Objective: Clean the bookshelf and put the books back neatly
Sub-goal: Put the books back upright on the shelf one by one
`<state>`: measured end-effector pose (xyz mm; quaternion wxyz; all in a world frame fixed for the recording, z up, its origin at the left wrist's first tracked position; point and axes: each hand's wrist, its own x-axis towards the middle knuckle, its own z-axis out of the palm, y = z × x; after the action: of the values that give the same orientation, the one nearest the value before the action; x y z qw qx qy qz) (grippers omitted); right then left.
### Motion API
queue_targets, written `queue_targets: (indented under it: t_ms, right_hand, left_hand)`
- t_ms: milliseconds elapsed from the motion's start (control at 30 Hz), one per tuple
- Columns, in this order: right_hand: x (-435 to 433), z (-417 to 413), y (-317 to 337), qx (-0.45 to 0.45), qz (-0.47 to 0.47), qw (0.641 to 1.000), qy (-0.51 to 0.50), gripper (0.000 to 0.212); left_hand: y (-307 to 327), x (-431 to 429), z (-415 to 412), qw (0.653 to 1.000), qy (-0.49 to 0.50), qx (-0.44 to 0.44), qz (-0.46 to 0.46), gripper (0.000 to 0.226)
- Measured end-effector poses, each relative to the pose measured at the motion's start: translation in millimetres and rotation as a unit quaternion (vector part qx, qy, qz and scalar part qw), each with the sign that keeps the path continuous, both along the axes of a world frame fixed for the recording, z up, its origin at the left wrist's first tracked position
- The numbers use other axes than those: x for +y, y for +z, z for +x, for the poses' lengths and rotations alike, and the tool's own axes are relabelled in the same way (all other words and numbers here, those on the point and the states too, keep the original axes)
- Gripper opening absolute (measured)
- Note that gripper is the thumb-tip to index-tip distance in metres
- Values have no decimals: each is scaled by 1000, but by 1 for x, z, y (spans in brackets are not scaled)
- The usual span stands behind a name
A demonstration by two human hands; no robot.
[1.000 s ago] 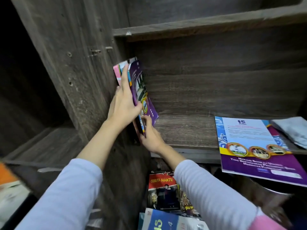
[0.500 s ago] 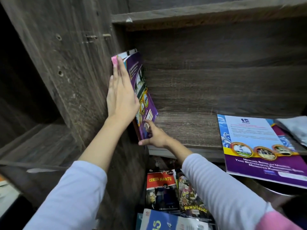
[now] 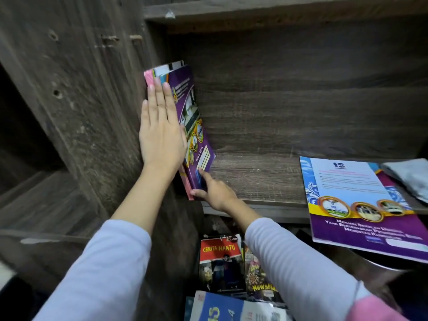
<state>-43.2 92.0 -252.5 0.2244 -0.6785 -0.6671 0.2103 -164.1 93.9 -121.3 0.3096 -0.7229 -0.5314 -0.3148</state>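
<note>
A small stack of thin books [image 3: 194, 126] with a purple cover in front stands upright against the left wall of the dark wooden bookshelf [image 3: 254, 179]. My left hand [image 3: 159, 130] lies flat with straight fingers on the front edges of the books. My right hand [image 3: 213, 191] touches the bottom corner of the purple cover with thumb and forefinger. Another purple and blue book [image 3: 361, 205] lies flat at the right of the same shelf, overhanging its front edge.
A grey cloth [image 3: 407, 174] lies at the far right of the shelf. Below the shelf stand several books, one red titled "Cerita Hantu" [image 3: 220, 262], and a blue one [image 3: 222, 309]. The tall side panel [image 3: 76, 93] rises at the left.
My left hand has gone from gripping the books' edge to lying flat against it. The stack now stands closer to the left wall, and my right hand has slid down to its bottom corner.
</note>
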Motion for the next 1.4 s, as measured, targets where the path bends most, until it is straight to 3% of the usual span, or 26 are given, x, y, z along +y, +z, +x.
queue_targets:
  t_ms: [100,200,400,567,667,767,867,967,1033,1133,1300,1400]
  right_hand:
    - [-3,5,-4,27,-10,999,23,83]
    - [-16,21,3,86,39,995,23,89]
    - [-60,95,20,72,203,970,-115,52]
    - [-98,157,21,44,269,932,-241,22]
    - [-131,196,20,-5,251,917,-310,21]
    - [-162,230,19,-81,185,894,-400,28]
    - [-181,244,16,-113,55,866,-484,50]
    - [-196,253,9,-100,-11,853,-513,62]
    - [-206,261,4,-77,-25,853,-516,66]
    - [-214,268,-3,11,-21,857,-514,76]
    - [-222,278,-8,202,-19,829,-522,85]
    - [-222,287,-6,331,8,783,-526,60]
  left_hand:
    - [0,-1,1,1000,1,-1,-10,78]
    - [2,-8,5,999,-3,-23,-23,79]
    - [-7,-32,37,991,-123,-49,27,72]
    - [-33,-47,88,971,-223,-87,19,59]
    - [-51,-64,129,965,-248,-63,-51,53]
    - [-64,-79,166,941,-259,-40,-215,45]
    - [-81,-91,189,878,-252,-134,-385,45]
    - [-103,-91,211,807,-212,-196,-515,57]
    - [-115,-93,222,781,-180,-173,-573,67]
    - [-131,-97,229,793,-150,-133,-576,70]
    - [-145,-100,235,772,-141,-204,-586,65]
    - [-148,-99,236,768,-129,-237,-581,57]
